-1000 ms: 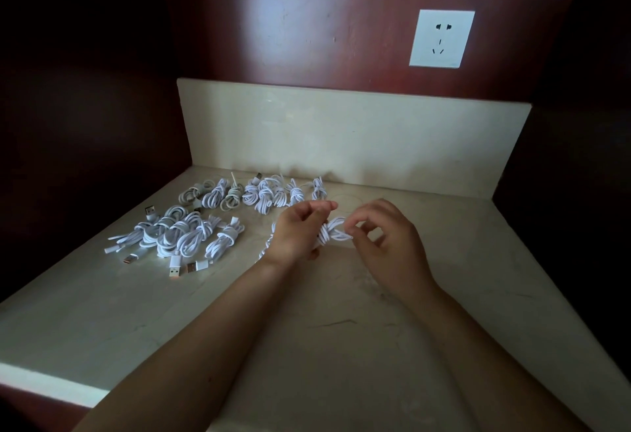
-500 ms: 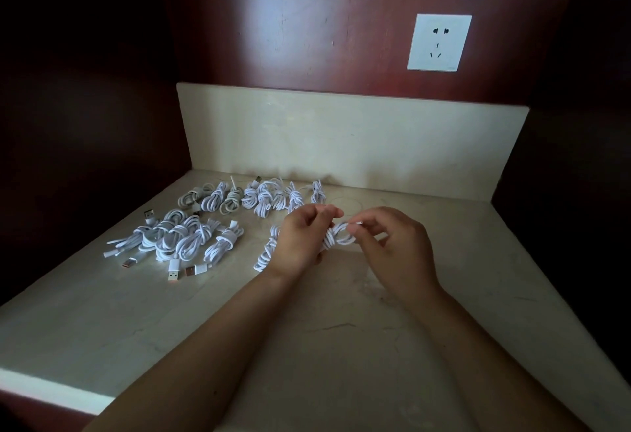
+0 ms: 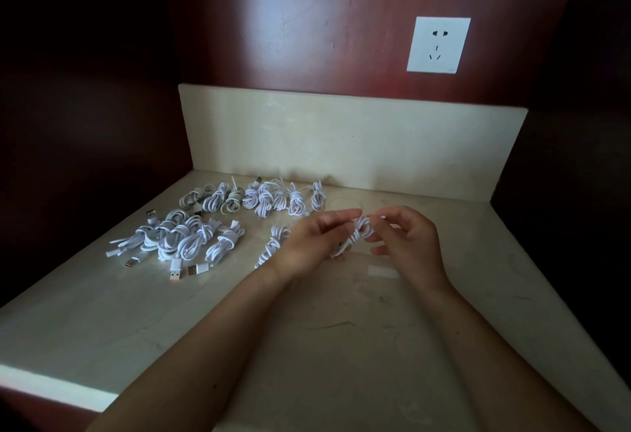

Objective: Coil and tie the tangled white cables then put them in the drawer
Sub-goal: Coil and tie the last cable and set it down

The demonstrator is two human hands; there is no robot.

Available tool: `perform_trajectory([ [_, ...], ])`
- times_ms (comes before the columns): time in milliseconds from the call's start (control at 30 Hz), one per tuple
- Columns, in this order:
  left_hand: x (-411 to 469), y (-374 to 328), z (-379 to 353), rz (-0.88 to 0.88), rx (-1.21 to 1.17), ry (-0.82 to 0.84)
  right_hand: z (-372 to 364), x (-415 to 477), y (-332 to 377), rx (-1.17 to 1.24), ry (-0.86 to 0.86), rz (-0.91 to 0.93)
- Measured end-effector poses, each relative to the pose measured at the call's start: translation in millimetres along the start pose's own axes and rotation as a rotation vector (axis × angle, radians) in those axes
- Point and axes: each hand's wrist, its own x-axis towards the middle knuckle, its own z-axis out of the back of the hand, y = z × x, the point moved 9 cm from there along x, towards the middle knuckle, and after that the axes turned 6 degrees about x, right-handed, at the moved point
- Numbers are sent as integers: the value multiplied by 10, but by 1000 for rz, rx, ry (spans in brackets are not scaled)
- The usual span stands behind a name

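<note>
Right now, your left hand (image 3: 307, 247) and right hand (image 3: 411, 243) meet above the middle of the tabletop (image 3: 341, 346), with one white cable coil (image 3: 360, 231) between them, lifted off the surface. Your left hand holds the lower part of that coil against the palm, its forefinger stretched out straight towards the right hand. Your right fingers (image 3: 386, 218) are pinched together on the strand at the top of the coil, thumb against forefinger, while the others hang loose and apart.

Just beside your left hand lies a single coil (image 3: 273, 247) on the stone. Further left sits a cluster of coils (image 3: 186, 240), overlapping one another, with USB plugs (image 3: 184, 269) sticking out along its near edge. A back row of coils (image 3: 263, 197) runs close to the pale upstand (image 3: 341, 141) at the rear. A white wall socket (image 3: 438, 45) is set in the dark red panel above.
</note>
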Motion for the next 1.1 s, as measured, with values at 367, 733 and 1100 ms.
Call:
perform_trajectory([
  [367,-82,-236,101,-225,415,-94,-142,-38,-224,82,76,-159],
  [733,-360,-358,662,-478,922,-273,-865,98,-284,-375,309,10],
  [1100,-279,-118,800,-398,866,-222,-988,93,-446,-520,313,96],
])
